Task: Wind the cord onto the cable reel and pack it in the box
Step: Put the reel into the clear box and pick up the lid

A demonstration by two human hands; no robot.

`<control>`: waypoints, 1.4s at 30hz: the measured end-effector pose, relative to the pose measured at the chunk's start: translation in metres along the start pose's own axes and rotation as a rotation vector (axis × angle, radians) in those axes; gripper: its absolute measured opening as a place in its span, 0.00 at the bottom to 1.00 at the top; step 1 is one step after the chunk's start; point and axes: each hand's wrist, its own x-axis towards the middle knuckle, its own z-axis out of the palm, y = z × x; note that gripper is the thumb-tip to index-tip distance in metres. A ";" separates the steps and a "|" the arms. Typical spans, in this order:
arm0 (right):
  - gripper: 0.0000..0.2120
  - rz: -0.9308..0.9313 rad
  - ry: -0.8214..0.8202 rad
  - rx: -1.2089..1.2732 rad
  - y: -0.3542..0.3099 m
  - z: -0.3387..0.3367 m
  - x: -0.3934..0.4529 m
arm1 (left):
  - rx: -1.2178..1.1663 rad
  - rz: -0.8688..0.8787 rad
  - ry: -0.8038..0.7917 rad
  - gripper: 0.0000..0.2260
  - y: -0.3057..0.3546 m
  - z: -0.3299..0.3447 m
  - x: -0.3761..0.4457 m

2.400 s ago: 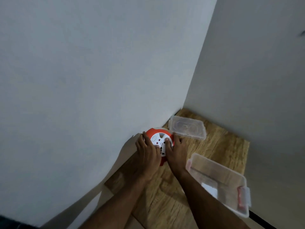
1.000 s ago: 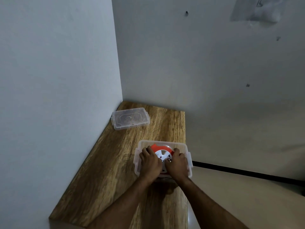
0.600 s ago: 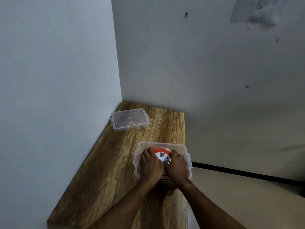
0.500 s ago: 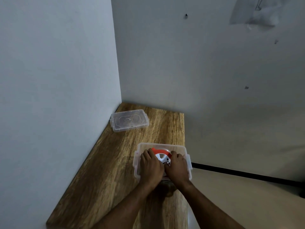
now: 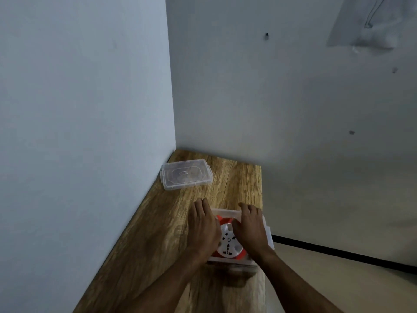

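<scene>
Wooden table [image 5: 162,233], reel [image 5: 229,242] (boxed) between hands

Orange-white cable reel [image 5: 229,241] flat inside clear box [image 5: 268,233] – socket face up, on table's right edge.

Dim, flat indoor light — cool grey-blue cast on walls [image 5: 90,109]. Soft shadow on table [image 5: 158,233] under forearms and at box's near edge. Hands slightly motion-blurred. Wide-angle bending at frame edges — no glare.

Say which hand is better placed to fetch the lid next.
Probably the left hand: it is on the box's left side, nearer the lid lying far-left by the wall.
</scene>
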 end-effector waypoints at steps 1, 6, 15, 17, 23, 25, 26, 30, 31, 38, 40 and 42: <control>0.21 0.001 -0.015 0.007 -0.002 -0.001 0.003 | 0.014 -0.002 -0.007 0.31 -0.003 -0.003 0.004; 0.25 -0.026 -0.043 0.065 -0.016 -0.006 0.028 | 0.167 -0.015 -0.057 0.28 -0.026 -0.011 0.028; 0.26 -0.087 -0.006 0.030 -0.039 -0.001 0.089 | 0.208 -0.130 0.063 0.28 -0.056 -0.029 0.090; 0.26 -0.091 -0.019 0.031 -0.042 0.003 0.104 | 0.192 -0.170 0.042 0.30 -0.065 -0.026 0.105; 0.25 -0.142 -0.049 -0.030 -0.053 0.022 0.148 | 0.247 -0.214 -0.005 0.35 -0.096 -0.012 0.147; 0.23 -0.167 -0.043 -0.072 -0.057 0.032 0.165 | 0.233 -0.226 -0.037 0.36 -0.106 -0.005 0.160; 0.23 -0.168 -0.049 -0.071 -0.060 0.036 0.172 | 0.229 -0.224 -0.039 0.34 -0.109 -0.002 0.165; 0.23 -0.190 -0.088 -0.052 -0.062 0.058 0.204 | 0.240 -0.222 -0.057 0.27 -0.125 0.009 0.194; 0.23 -0.186 -0.100 -0.059 -0.062 0.063 0.212 | 0.245 -0.225 -0.060 0.26 -0.129 0.012 0.200; 0.23 -0.143 -0.200 -0.070 -0.050 0.130 0.264 | 0.302 -0.229 -0.056 0.24 -0.165 0.059 0.245; 0.24 -0.136 -0.215 -0.062 -0.049 0.143 0.273 | 0.306 -0.229 -0.100 0.26 -0.176 0.076 0.255; 0.25 -0.117 -0.245 -0.042 -0.048 0.153 0.280 | 0.340 -0.217 -0.137 0.28 -0.184 0.088 0.260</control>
